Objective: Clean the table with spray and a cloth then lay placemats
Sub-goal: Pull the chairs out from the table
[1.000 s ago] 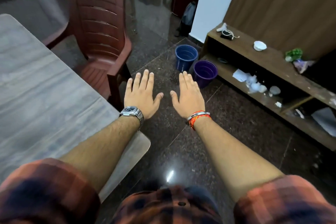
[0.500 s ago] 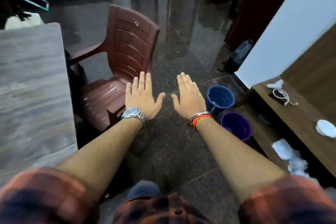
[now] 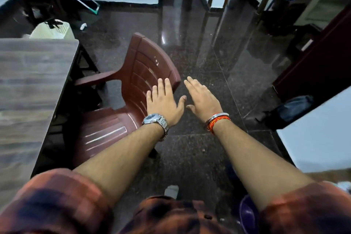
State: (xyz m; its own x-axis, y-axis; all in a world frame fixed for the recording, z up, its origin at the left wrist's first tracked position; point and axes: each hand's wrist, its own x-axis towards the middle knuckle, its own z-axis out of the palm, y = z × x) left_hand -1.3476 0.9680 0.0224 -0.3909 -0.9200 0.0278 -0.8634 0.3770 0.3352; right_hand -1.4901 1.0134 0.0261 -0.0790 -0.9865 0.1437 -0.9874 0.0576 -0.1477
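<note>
Grey wood table (image 3: 28,81) is sitting at the left; spray, cloth and placemats aren't showing. Left hand (image 3: 164,104) and right hand (image 3: 203,99) are hovering flat, fingers straight, holding nothing, so nothing is looking done.

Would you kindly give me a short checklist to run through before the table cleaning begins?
1. Hands free: left hand and right hand are flat and hold nothing: ok.
2. Spray bottle located: none in view: not ok.
3. Cloth located: none in view: not ok.
4. Table side accessible: the chair stands close beside it and may block it: not ok.
5. Dirty spots found: the table surface is blurred: cannot tell.
</note>
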